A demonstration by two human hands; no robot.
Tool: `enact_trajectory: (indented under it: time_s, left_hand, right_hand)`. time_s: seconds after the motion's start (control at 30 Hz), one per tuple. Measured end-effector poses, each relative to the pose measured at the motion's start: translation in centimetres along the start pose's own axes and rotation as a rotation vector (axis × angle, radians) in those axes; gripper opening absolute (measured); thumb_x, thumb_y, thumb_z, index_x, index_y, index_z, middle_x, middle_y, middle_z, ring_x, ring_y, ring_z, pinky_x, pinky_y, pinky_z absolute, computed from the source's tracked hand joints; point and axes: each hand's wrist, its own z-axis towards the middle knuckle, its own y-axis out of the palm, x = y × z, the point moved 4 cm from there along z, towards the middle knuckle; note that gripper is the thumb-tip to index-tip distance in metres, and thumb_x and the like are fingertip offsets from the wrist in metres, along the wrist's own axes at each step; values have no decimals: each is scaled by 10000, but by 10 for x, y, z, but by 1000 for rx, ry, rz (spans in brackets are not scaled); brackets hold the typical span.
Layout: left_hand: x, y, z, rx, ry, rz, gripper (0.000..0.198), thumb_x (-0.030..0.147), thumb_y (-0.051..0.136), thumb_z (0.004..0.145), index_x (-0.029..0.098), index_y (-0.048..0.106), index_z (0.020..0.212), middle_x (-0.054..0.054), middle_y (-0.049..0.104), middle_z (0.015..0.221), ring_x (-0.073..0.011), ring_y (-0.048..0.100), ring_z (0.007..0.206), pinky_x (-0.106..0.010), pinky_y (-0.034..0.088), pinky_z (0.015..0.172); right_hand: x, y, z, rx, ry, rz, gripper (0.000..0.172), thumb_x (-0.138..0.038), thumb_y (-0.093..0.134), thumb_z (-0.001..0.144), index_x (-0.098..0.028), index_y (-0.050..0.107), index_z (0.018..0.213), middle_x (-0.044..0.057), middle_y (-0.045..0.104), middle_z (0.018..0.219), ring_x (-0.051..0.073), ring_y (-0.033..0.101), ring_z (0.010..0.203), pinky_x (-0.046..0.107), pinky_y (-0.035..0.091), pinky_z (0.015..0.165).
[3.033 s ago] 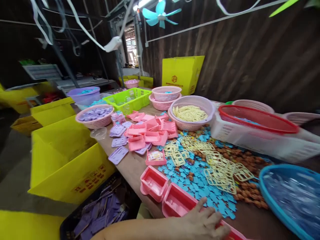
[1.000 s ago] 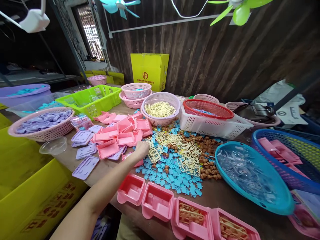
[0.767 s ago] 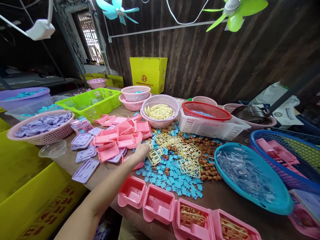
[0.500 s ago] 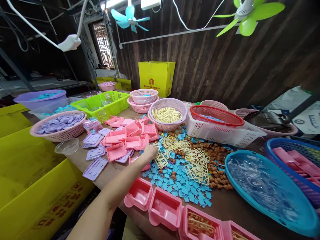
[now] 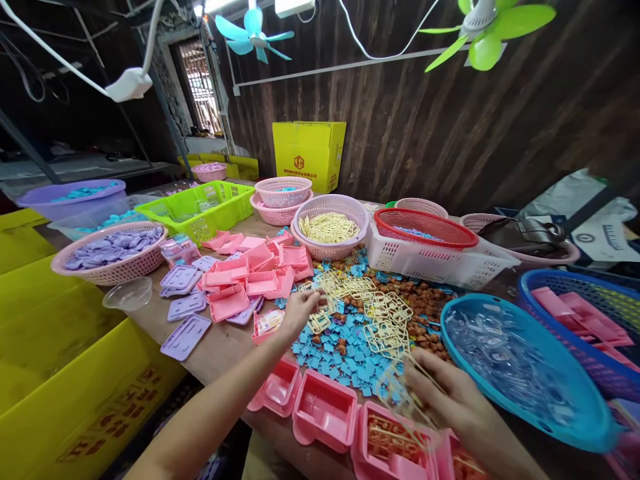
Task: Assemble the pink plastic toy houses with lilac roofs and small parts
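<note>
My left hand (image 5: 300, 311) hovers at the left edge of a pile of cream plastic frames (image 5: 387, 308), its fingers slightly curled and apart, with nothing plainly in them. Beside it lies a small pink tray (image 5: 260, 327) with a white and yellow piece inside. My right hand (image 5: 450, 393), smeared by motion, grips a cream plastic frame (image 5: 407, 393) above the row of pink boxes. One pink box (image 5: 325, 407) stands bare inside, while another (image 5: 361, 453) holds cream frames. Under the frames spread small blue pieces (image 5: 345, 357) and brown pieces (image 5: 425, 303).
Pink trays (image 5: 230, 303) and purple plates (image 5: 186, 337) lie to the left. A blue basin (image 5: 450, 333) of clear parts stands at the right. Behind are a lilac basket (image 5: 363, 207) of cream sticks, a red basket (image 5: 470, 239) and a green crate (image 5: 220, 213).
My right hand has come into view from the lower right with a cream frame. My left hand has unfurled from a closed shape, staying near the frames. The camera view has shifted slightly.
</note>
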Motion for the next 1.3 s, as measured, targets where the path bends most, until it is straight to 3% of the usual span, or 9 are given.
enact_trajectory:
  time_s: [0.1, 0.2, 0.27, 0.43, 0.63, 0.8, 0.93, 1.07, 1.3]
  left_hand:
    - [14, 30, -44, -146, -28, -266, 509, 504, 420, 872, 92, 622, 1093, -121, 715, 853, -186, 687, 766, -299, 533, 702]
    - [20, 55, -77, -292, -149, -687, 625, 656, 636, 637, 97, 676, 914, -107, 706, 763, -205, 682, 699, -326, 528, 698]
    - [22, 62, -88, -308, -193, -833, 625, 660, 702, 545, 100, 673, 822, -94, 693, 713, -215, 678, 684, -333, 526, 692]
    - [20, 66, -97, -234, -231, -947, 620, 666, 701, 547, 107, 634, 808, -86, 674, 685, -215, 665, 673, -341, 521, 679]
    - [28, 68, -99, -264, -42, -836, 592, 607, 705, 591, 127, 598, 920, -28, 637, 706, -144, 588, 611, -269, 474, 609]
    - [33, 65, -96, -242, 47, -769, 483, 546, 668, 677, 123, 596, 898, -43, 635, 767, -140, 576, 683, -245, 446, 638]
    - [34, 65, -93, -242, 85, -709, 416, 516, 651, 707, 127, 599, 846, -67, 644, 835, -171, 593, 772, -271, 465, 711]
    - [26, 71, -89, -277, 61, -639, 392, 484, 622, 730, 134, 606, 905, -68, 636, 895, -185, 595, 811, -299, 479, 738]
    - [30, 63, -77, -295, 193, -100, 223, 303, 524, 803, 143, 648, 896, -52, 646, 894, -169, 584, 831, -260, 462, 726]
  right_hand:
    - [-1, 28, 25, 97, -22, 94, 355, -565, 490, 800, -220, 482, 716, -6, 503, 669, 145, 487, 604, 261, 426, 537]
    - [1, 41, 43, 253, -141, 50, 304, -530, 468, 798, -231, 519, 776, 44, 556, 829, 207, 534, 794, 329, 456, 722]
    - [3, 44, 48, 298, -205, -12, 281, -499, 456, 800, -228, 527, 775, 54, 556, 876, 222, 530, 864, 351, 430, 807]
    - [11, 46, 45, 264, -173, -110, 285, -484, 389, 829, -230, 471, 728, 29, 538, 761, 200, 515, 745, 323, 415, 699]
    - [11, 47, 39, 311, -183, -76, 277, -501, 437, 813, -228, 450, 765, 15, 527, 734, 192, 519, 703, 332, 421, 670]
    - [18, 52, 38, 73, -16, 346, 551, -529, 661, 684, -232, 410, 1074, 9, 621, 838, 188, 608, 726, 305, 491, 632]
    - [21, 49, 37, 7, 20, 317, 471, -528, 702, 652, -170, 579, 933, 75, 666, 887, 222, 624, 817, 326, 504, 708]
    - [26, 44, 36, 59, 50, 321, 477, -534, 723, 622, -160, 624, 900, 90, 691, 890, 242, 640, 812, 352, 512, 721]
    - [33, 27, 33, 133, 57, 305, 479, -548, 750, 573, -173, 658, 855, 84, 714, 852, 249, 649, 797, 355, 506, 747]
